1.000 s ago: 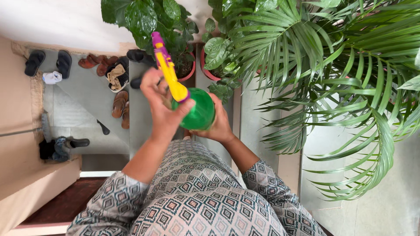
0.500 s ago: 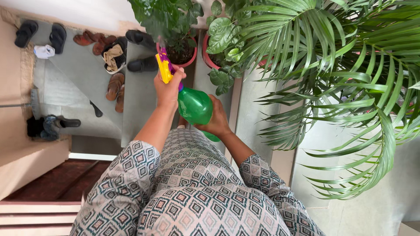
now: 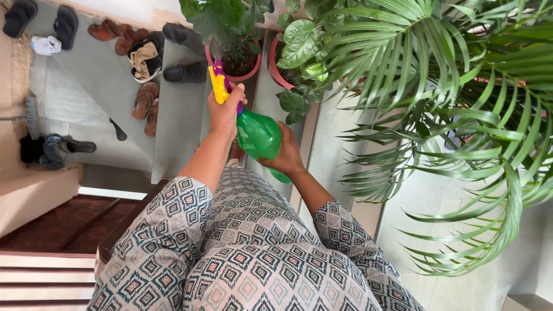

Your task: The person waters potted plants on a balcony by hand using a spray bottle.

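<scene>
Both hands grip the green plastic spray bottle (image 3: 259,136): left hand (image 3: 226,112) now wraps its yellow-purple trigger head (image 3: 219,84), lowered toward the red-potted leafy plant (image 3: 233,34); right hand (image 3: 286,154) cups its base, fingers curled.

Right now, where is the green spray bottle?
In the head view, centre: the green spray bottle is between both hands, just below the red-potted plant.
</scene>
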